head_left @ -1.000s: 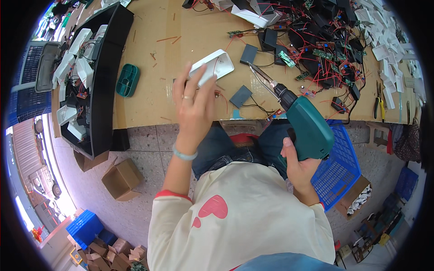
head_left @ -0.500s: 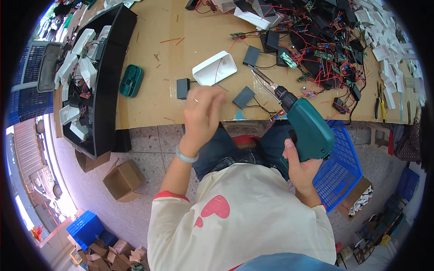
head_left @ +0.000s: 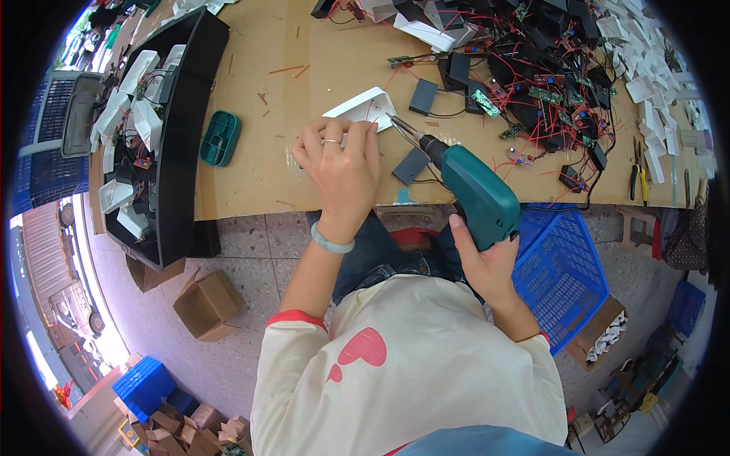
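Observation:
A teal pistol-shaped soldering gun (head_left: 477, 190) is in my right hand (head_left: 490, 262), its handle wrapped by my fingers. Its metal tip points up and left, to the right end of a shallow white plastic case (head_left: 378, 105). Over the near side of that case is my left hand (head_left: 340, 163), fingers bent and pinched together close to the tip. Whatever the pinch holds is too small to make out. Just below the tip lies a dark grey box (head_left: 411, 166) with a black wire. Another dark box (head_left: 423, 96) lies beyond the gun.
Red-wired circuit boards and black boxes form a heap (head_left: 547, 83) at the far right, beside stacked white cases (head_left: 650, 91). On the left stand a green compartment tray (head_left: 220, 138) and a long black bin (head_left: 179, 144). Pliers (head_left: 644, 175) lie near the right edge; a blue crate (head_left: 566, 281) is below.
The soldering gun has moved left and up with my right hand, bringing its tip to the white case. My left hand has shifted slightly right, its fingers now pinched over the case.

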A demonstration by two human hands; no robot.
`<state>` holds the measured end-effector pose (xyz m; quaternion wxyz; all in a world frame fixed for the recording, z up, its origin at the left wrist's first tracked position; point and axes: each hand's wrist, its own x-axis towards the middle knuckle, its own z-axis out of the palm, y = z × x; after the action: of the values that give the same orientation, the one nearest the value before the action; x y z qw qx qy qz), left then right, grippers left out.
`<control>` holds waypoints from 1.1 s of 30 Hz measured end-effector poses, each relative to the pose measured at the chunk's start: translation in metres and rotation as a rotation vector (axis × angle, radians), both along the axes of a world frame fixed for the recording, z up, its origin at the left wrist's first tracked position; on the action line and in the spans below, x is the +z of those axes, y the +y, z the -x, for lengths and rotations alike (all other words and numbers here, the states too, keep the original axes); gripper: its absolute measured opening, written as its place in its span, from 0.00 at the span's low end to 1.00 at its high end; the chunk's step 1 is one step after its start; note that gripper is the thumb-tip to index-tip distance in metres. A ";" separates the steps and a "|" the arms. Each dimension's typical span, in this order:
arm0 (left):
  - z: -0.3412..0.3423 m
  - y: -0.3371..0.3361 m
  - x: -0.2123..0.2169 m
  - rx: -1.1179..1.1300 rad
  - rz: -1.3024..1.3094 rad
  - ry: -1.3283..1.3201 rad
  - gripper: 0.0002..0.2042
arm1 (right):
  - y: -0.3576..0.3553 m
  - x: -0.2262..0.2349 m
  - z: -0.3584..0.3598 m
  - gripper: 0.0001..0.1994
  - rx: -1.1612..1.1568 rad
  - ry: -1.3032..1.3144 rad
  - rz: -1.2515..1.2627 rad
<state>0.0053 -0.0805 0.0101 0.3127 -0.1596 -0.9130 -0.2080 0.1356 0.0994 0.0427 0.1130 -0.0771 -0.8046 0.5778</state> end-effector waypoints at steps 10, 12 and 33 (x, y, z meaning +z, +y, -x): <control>-0.015 -0.005 0.000 -0.020 -0.024 -0.099 0.05 | 0.000 0.003 0.006 0.12 0.008 -0.054 -0.028; -0.020 -0.006 0.001 -0.032 -0.043 -0.110 0.06 | 0.001 0.003 0.005 0.12 0.007 -0.060 -0.010; -0.044 -0.011 0.000 -0.198 -0.353 -0.239 0.10 | 0.004 -0.003 -0.002 0.10 0.008 -0.038 0.063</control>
<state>0.0493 -0.0917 0.0105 0.2034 -0.1654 -0.8729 -0.4114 0.1379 0.1038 0.0397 0.0931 -0.0884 -0.7884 0.6017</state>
